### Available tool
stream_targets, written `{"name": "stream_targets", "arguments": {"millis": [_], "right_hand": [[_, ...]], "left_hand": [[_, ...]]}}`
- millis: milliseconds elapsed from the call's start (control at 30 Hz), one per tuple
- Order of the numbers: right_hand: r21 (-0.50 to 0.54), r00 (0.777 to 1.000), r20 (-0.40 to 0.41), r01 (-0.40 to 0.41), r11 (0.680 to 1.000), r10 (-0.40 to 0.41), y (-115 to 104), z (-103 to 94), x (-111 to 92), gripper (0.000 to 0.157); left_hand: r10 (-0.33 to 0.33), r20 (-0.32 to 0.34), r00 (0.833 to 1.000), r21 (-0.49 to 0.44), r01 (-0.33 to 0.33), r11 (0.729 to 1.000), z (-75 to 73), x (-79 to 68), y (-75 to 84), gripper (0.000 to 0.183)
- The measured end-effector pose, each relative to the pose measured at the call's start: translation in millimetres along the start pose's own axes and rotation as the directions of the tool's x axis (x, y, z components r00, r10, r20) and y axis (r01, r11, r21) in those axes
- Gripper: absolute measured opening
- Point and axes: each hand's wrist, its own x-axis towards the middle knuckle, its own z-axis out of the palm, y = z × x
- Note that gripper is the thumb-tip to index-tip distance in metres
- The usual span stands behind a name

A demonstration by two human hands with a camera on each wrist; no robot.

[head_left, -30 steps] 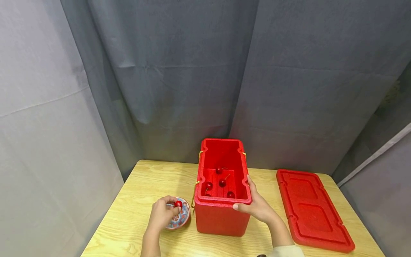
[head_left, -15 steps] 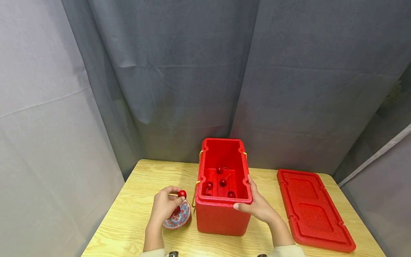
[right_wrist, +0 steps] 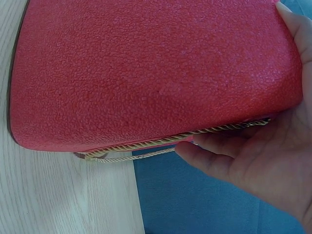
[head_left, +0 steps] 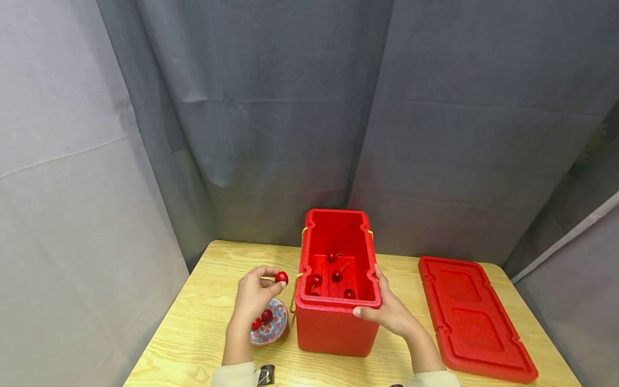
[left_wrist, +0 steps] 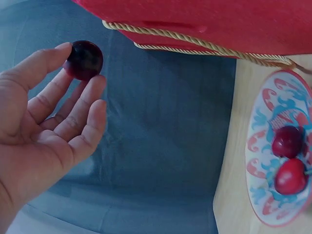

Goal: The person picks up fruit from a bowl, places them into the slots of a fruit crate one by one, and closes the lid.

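Between thumb and fingers, my left hand (head_left: 254, 293) pinches a dark red cherry (head_left: 281, 277), held in the air left of the red foam box (head_left: 335, 330). Below that hand, a blue-and-red patterned dish (head_left: 276, 332) stands on the table; two cherries (left_wrist: 287, 141) lie in it in the left wrist view. My right hand (head_left: 395, 313) grips the box's near right corner, thumb on the front and fingers along the side. Several stemmed cherries (head_left: 337, 276) lie on the floor of the lidless box, one partly hidden by the near wall.
A red lid (head_left: 476, 320) lies flat on the wooden table (head_left: 222, 269) at the right. Gold rope (left_wrist: 185, 39) hangs along the box's left side, and another gold rope (right_wrist: 161, 140) runs down its right side. Grey curtains (head_left: 271, 134) enclose the table.
The left hand has lifted the cherry up out of the dish and a little to the right, uncovering two cherries there. The right hand stays on the box.
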Motion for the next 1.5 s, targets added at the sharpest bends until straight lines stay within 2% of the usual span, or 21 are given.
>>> {"name": "stream_targets", "arguments": {"millis": [233,567,800,1000,1200,1333,1500], "right_hand": [[-0.009,1.000,-0.010,-0.008,1.000,0.008,1,0.0,-1,0.110],[-0.016,0.999,-0.032,0.007,1.000,-0.008,2,1.1,0,0.109],[-0.035,0.999,-0.039,0.001,0.999,-0.003,1,2.0,-1,0.110],[-0.039,0.999,-0.042,-0.005,0.999,0.004,1,1.8,-1,0.110],[-0.030,0.999,-0.049,-0.006,1.000,0.004,2,2.6,0,0.110],[-0.021,0.999,-0.042,-0.003,1.000,0.002,2,4.0,1,0.110],[-0.016,0.999,-0.040,-0.003,1.000,0.002,2,3.2,0,0.109]], "left_hand": [[0.044,0.006,0.999,-0.025,-0.044,0.999,3.2,9.0,10.9,0.023],[0.052,0.010,0.999,-0.026,-0.052,0.998,7.5,20.3,29.5,0.022],[0.078,0.067,0.995,-0.047,-0.075,0.996,11.5,29.9,35.8,0.021],[0.069,0.107,0.992,-0.036,-0.065,0.997,15.4,41.3,41.9,0.021],[0.075,0.179,0.981,-0.044,-0.068,0.997,18.8,53.5,48.7,0.022],[0.092,0.212,0.973,-0.024,-0.089,0.996,19.9,61.7,52.9,0.023],[0.076,0.253,0.965,0.028,-0.085,0.996,23.7,70.8,60.5,0.022]]}}
